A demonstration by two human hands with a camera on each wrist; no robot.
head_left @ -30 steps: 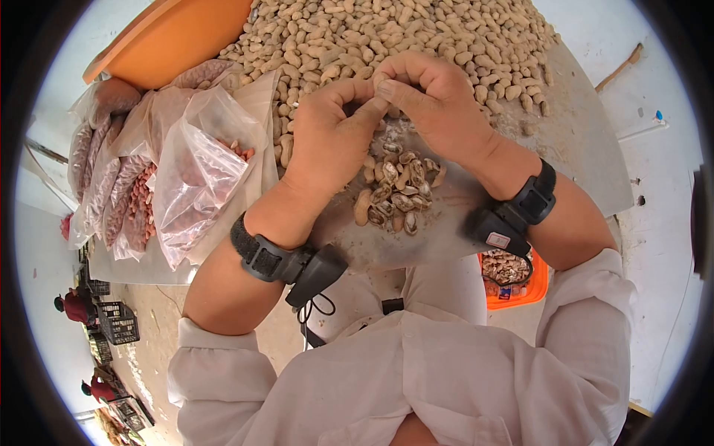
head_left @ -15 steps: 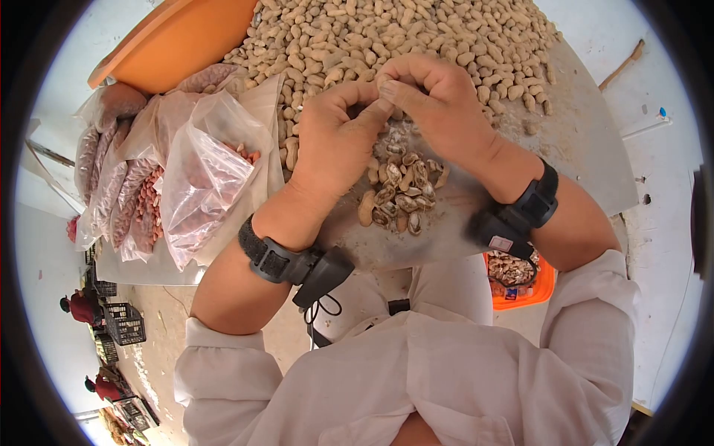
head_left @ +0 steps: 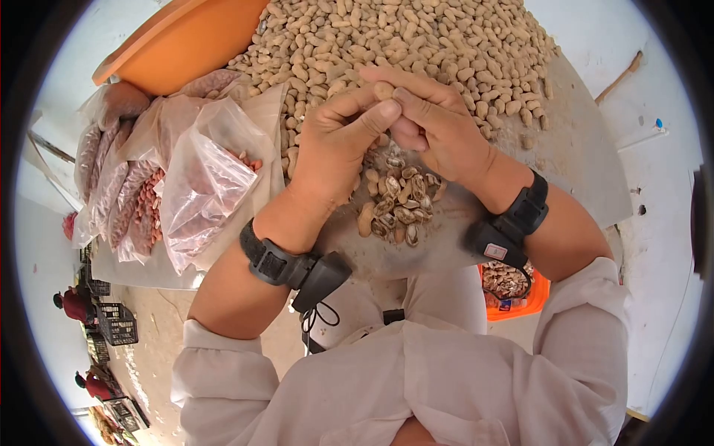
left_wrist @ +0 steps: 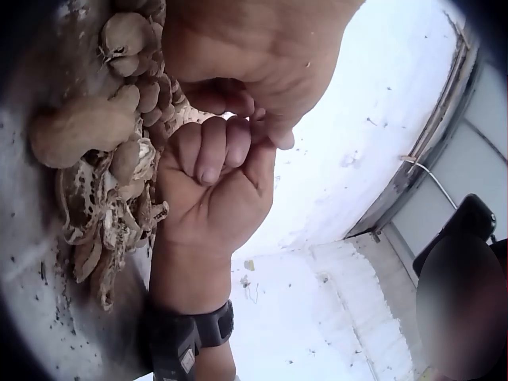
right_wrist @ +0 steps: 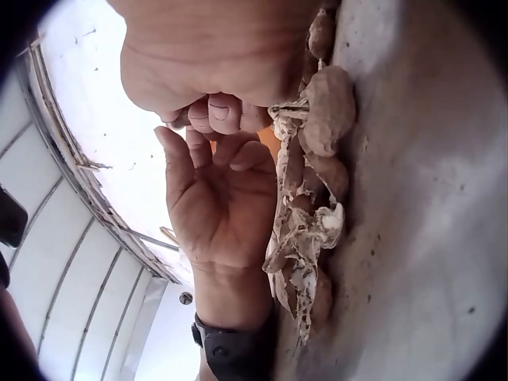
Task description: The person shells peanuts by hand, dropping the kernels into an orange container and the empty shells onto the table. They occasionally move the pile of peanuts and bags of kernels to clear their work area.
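Note:
In the head view my left hand (head_left: 331,145) and right hand (head_left: 446,126) meet at the near edge of a large heap of unshelled peanuts (head_left: 357,33). A small tan peanut (head_left: 383,91) shows between the left index finger and the right thumb, both hands pinching at it. The right index finger stretches over its far side, while the other right fingers curl inward, as the left wrist view shows. Just below the hands lies a small pile of cracked, empty peanut shells (head_left: 401,204) on the grey table (head_left: 357,249).
Plastic bags of red peanut kernels (head_left: 208,178) lie on the left of the table, before an orange basin (head_left: 186,44). An orange container of shells (head_left: 513,293) stands low by the right leg. Black crates (head_left: 117,323) and two people are in the far left background.
The hands have come slightly nearer me. The right index finger has straightened out of its curl, and a tan peanut now shows between the fingertips.

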